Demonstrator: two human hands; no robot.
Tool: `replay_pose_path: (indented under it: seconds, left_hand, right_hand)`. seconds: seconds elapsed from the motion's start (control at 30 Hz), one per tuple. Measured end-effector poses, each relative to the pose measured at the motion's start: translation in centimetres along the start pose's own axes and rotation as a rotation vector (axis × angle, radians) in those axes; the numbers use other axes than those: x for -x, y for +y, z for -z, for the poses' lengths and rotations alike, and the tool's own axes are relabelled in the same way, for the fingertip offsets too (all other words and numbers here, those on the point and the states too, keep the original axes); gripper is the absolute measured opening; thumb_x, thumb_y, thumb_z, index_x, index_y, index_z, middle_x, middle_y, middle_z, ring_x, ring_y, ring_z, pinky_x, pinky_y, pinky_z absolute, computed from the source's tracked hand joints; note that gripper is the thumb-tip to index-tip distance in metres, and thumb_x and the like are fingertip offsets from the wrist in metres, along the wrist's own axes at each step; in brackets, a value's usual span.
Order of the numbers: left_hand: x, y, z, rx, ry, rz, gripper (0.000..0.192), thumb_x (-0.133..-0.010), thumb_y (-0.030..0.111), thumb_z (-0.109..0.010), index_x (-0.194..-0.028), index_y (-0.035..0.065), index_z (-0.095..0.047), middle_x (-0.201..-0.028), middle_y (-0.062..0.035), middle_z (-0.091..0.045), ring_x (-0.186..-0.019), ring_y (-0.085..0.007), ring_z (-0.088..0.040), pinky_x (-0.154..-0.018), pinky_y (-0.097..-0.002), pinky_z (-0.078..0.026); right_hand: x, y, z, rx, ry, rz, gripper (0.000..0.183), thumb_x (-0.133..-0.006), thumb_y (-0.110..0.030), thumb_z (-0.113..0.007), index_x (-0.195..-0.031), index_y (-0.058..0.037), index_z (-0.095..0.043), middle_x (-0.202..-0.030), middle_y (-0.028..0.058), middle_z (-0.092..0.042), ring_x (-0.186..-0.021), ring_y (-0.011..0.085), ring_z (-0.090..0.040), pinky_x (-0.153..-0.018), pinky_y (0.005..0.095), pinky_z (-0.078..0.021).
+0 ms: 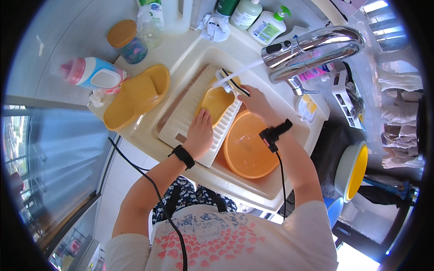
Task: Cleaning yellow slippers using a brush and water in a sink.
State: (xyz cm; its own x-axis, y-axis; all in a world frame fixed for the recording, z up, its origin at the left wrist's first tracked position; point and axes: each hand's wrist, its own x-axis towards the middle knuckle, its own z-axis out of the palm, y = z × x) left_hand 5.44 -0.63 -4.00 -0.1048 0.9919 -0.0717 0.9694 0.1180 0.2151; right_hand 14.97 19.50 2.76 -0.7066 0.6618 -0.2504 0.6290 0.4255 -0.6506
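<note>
My left hand holds down the near end of a yellow slipper, its fingers on the sole. This slipper lies on a white ribbed washboard set in a cream-coloured sink. In my right hand is a scrubbing brush, its pale bristles against the far part of the slipper. A stream of water from the chrome tap falls over the brush and slipper. The other yellow slipper rests on the left rim of the sink.
An orange basin with water stands in the sink, right of the washboard. Along the back are a pump bottle, a crumpled white cloth and a lidded jar. A soap dish sits at right. Black cables hang from both my wrists.
</note>
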Motion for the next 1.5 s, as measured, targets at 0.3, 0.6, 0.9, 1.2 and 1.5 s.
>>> replay_pose_path:
  seconds: [0.3,0.6,0.9,1.2,1.5]
  left_hand:
    - [0.0,-0.3,5.2,0.189,-0.115,0.080,0.072,-0.078,0.037,-0.062,-0.127,-0.0098,-0.036,-0.133,-0.0234,-0.037,-0.128,-0.0343,-0.030,-0.105,-0.0418,-0.025]
    - [1.8,-1.3,5.6,0.182,-0.167,0.079,0.071,-0.081,0.041,-0.057,-0.128,-0.0081,-0.036,-0.133,-0.0239,-0.037,-0.128,-0.0355,-0.030,-0.106,-0.0497,-0.017]
    - [2.3,-1.9,5.7,0.251,-0.183,0.055,0.071,-0.080,0.040,-0.059,-0.128,-0.0073,-0.036,-0.132,-0.0262,-0.036,-0.120,-0.0399,-0.039,-0.105,-0.0463,-0.021]
    - [0.0,0.1,3.2,0.190,-0.087,0.139,0.075,-0.073,0.037,-0.069,-0.134,0.0090,-0.036,-0.143,-0.0236,-0.013,-0.115,-0.0501,-0.037,-0.095,-0.0524,-0.033]
    - [-4.3,-0.9,-0.3,0.797,0.007,0.392,0.041,-0.075,0.012,-0.055,-0.114,0.0044,-0.053,-0.104,-0.0204,-0.058,-0.106,-0.0361,-0.049,-0.084,-0.0447,-0.038]
  right_hand:
    - [-3.8,-4.1,-1.2,-0.925,-0.203,-0.666,0.019,-0.088,-0.011,-0.049,-0.094,0.0066,-0.051,-0.075,0.0135,-0.060,-0.058,0.0172,-0.059,-0.045,0.0236,-0.0465]
    - [-4.1,-5.0,-0.7,-0.976,-0.295,-0.621,0.020,-0.089,-0.011,-0.044,-0.099,0.0065,-0.051,-0.083,0.0152,-0.063,-0.064,0.0155,-0.061,-0.052,0.0197,-0.0503]
    - [-1.3,-5.4,3.2,-0.805,-0.177,-0.776,0.026,-0.091,-0.013,-0.040,-0.106,0.0062,-0.049,-0.082,0.0148,-0.062,-0.052,0.0063,-0.049,-0.041,0.0134,-0.0369]
    - [1.7,-7.4,3.9,-0.741,-0.151,-0.629,0.024,-0.090,-0.012,-0.041,-0.102,0.0054,-0.053,-0.077,0.0110,-0.062,-0.049,0.0042,-0.040,-0.041,0.0152,-0.0333]
    - [1.4,-8.7,2.7,-0.600,-0.136,-0.582,0.029,-0.091,-0.013,-0.041,-0.113,0.0020,-0.052,-0.080,0.0093,-0.062,-0.053,0.0052,-0.043,-0.044,0.0161,-0.0360]
